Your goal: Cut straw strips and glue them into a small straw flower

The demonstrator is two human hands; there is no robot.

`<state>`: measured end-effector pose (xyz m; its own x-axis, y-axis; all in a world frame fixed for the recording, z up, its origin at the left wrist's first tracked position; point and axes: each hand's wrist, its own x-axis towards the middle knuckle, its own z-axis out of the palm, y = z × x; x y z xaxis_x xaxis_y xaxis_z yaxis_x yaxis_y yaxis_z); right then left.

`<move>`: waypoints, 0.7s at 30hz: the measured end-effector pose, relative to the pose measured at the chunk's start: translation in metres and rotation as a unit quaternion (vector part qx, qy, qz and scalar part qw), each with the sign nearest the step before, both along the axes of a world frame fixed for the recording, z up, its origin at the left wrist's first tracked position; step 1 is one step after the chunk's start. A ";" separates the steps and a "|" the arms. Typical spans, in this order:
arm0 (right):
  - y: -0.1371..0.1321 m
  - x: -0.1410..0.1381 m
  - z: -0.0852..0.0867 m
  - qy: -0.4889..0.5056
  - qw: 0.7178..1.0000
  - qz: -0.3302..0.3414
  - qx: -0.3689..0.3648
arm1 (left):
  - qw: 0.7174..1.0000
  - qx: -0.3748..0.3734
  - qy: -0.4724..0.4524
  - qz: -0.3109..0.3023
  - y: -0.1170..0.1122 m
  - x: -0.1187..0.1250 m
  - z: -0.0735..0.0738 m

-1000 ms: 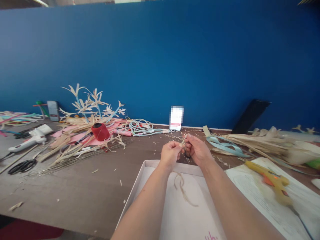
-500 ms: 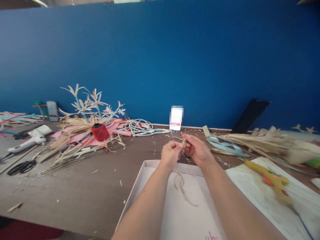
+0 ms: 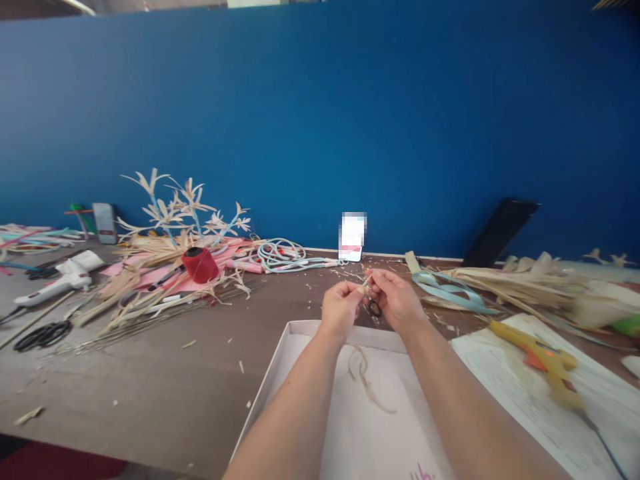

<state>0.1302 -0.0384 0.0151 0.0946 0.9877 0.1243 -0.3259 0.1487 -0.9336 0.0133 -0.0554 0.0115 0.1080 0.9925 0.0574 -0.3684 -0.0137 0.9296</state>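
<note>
My left hand (image 3: 341,310) is closed, pinching a small pale strip of dried husk (image 3: 367,283) between thumb and fingertips. On the other side of the strip, my right hand (image 3: 399,301) is closed on it too, with thumb and index finger together. Both hands are held above the far edge of a shallow white box (image 3: 303,328). Under the right hand shows a black loop (image 3: 375,308), perhaps a scissors handle. A curled strip of fibre (image 3: 367,383) lies inside the box, below my wrists.
A phone (image 3: 351,247) leans on the blue partition (image 3: 320,133). To the right are a yellow glue gun (image 3: 550,367) on paper, blue ribbon (image 3: 455,293) and dried husks (image 3: 530,283). At left stand husk flowers (image 3: 185,200), a red spool (image 3: 201,265), black scissors (image 3: 44,335) and a white glue gun (image 3: 55,288).
My right hand has shifted slightly left and its fingers have drawn together near the strip. More of the black loop shows beneath it. The left hand stays nearly still.
</note>
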 end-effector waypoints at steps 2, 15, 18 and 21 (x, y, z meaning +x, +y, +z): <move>0.000 -0.001 0.000 -0.005 1.000 -0.004 0.007 | 1.000 -0.003 0.000 0.000 0.000 0.000 0.001; -0.007 -0.003 0.008 0.065 0.990 0.104 -0.063 | 1.000 0.009 -0.005 0.008 0.000 -0.002 0.004; -0.007 -0.003 0.008 0.062 0.992 0.092 -0.056 | 1.000 0.002 0.002 0.010 0.000 -0.002 0.003; -0.006 -0.002 0.007 0.053 0.995 0.078 -0.039 | 1.000 0.004 0.009 0.008 0.000 -0.001 0.002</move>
<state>0.1286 -0.0448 0.0219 -0.0514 0.9977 0.0433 -0.4371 0.0165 -0.8993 0.0121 -0.0553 0.0134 0.0931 0.9936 0.0634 -0.3516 -0.0268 0.9358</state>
